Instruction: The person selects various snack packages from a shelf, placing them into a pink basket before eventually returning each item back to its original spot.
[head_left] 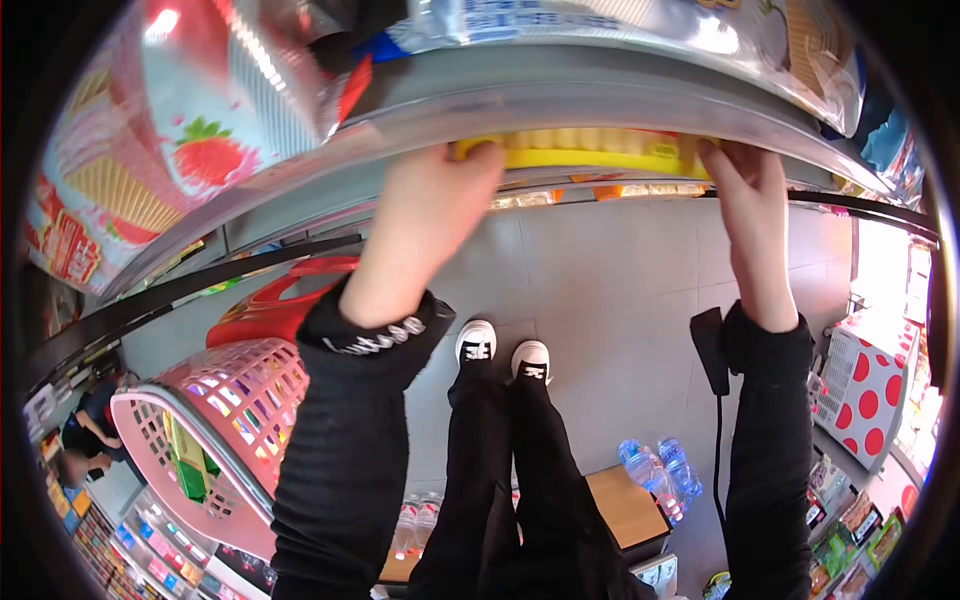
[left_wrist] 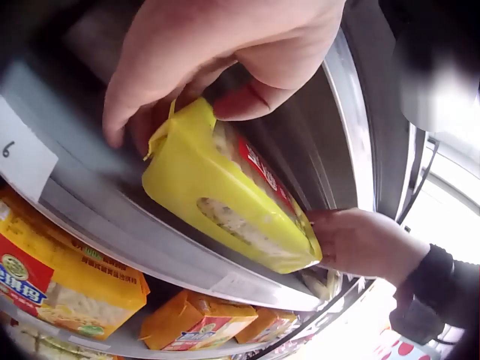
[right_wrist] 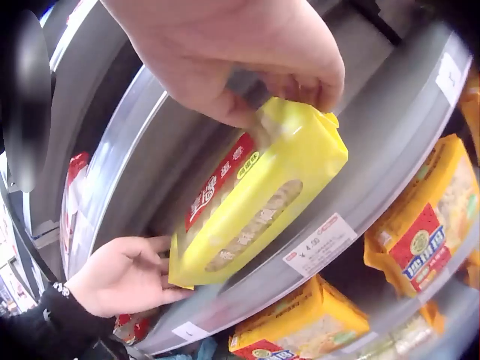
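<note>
A yellow snack packet [head_left: 590,152] with a red label and a clear oval window lies lengthwise at a shelf between both hands. My left hand [head_left: 435,205] grips its left end, thumb on one side and fingers behind, as the left wrist view shows. At the right end my right hand [head_left: 752,205] pinches the packet [right_wrist: 262,199] between thumb and fingers. Under the packet runs a grey shelf [right_wrist: 382,161] with a price label [right_wrist: 320,246] on its front edge.
Orange snack packets [left_wrist: 67,274] fill the shelf below. Above hangs another shelf edge [head_left: 600,90] with large bags, one showing a strawberry [head_left: 210,155]. A pink basket [head_left: 255,400] stands at the left, and bottles [head_left: 660,475] stand behind the person's feet.
</note>
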